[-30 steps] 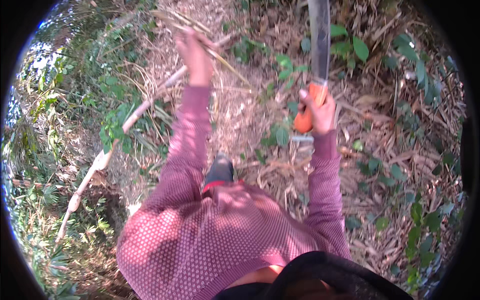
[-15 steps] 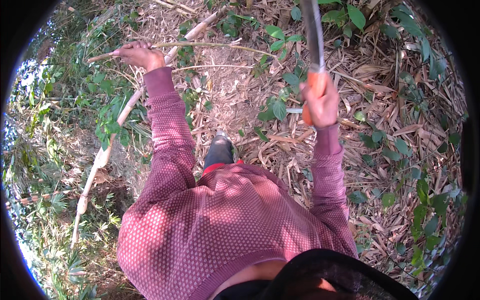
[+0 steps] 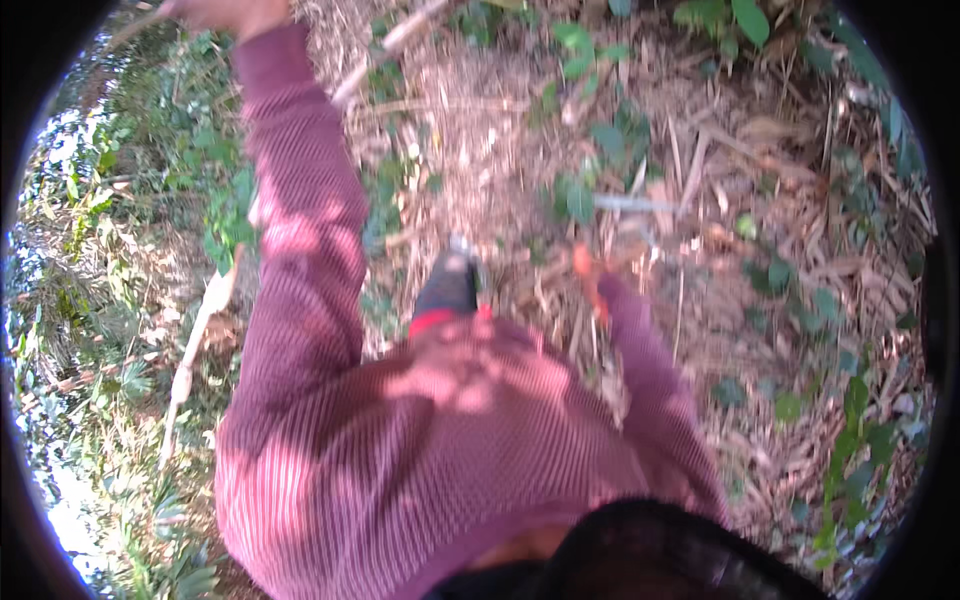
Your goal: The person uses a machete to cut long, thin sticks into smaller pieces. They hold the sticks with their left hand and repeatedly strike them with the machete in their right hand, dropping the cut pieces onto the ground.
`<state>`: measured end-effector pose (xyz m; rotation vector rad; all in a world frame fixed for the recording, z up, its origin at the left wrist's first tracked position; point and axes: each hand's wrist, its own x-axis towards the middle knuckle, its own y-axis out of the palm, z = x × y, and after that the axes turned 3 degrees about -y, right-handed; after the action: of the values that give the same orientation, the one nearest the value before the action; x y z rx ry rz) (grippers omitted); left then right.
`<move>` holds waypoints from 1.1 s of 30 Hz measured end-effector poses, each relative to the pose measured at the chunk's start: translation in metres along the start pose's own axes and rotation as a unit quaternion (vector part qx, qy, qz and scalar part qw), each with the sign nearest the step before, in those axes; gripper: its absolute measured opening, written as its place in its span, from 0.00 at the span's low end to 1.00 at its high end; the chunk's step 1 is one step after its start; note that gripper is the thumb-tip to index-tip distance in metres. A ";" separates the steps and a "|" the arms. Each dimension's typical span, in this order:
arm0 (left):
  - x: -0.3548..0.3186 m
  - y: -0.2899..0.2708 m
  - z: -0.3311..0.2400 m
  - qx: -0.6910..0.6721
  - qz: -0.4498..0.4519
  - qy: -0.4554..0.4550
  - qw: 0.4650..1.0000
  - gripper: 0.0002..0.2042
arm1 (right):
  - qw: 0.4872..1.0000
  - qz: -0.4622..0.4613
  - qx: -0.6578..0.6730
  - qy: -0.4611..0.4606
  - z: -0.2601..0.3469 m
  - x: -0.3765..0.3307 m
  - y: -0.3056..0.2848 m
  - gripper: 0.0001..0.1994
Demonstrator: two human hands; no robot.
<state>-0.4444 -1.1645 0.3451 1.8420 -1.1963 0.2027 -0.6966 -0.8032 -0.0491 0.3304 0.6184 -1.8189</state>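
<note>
My left hand (image 3: 228, 12) is raised to the top edge of the view, fingers closed around a thin dry stem (image 3: 128, 28) that runs off to the left. My right hand (image 3: 606, 272) is low over the leaf litter and smeared by motion. It grips the orange handle (image 3: 584, 262) of a long knife. The grey blade (image 3: 632, 203) shows as a blurred streak pointing right, just above small green plants (image 3: 575, 195). Both arms wear a dark red ribbed sleeve (image 3: 300, 230).
Dry leaves and twigs cover the ground. A pale fallen branch (image 3: 200, 330) lies at the left, another pale stick (image 3: 400, 38) near the top. My black shoe with red trim (image 3: 447, 285) stands in the middle. Green undergrowth (image 3: 110, 300) fills the left side.
My left hand has pulled the thin stem up and toward the top left. My right hand has swung the knife downward, so the blade went from upright to low and sideways.
</note>
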 end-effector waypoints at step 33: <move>-0.091 -0.387 0.149 0.605 0.047 -0.491 0.625 0.16 | 0.979 0.184 -0.083 -0.037 0.314 0.318 0.141 0.09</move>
<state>-0.2306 -1.1694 -0.0223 3.3072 -2.2264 -0.0035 -0.6445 -1.2646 0.0113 0.2445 0.6077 -1.4097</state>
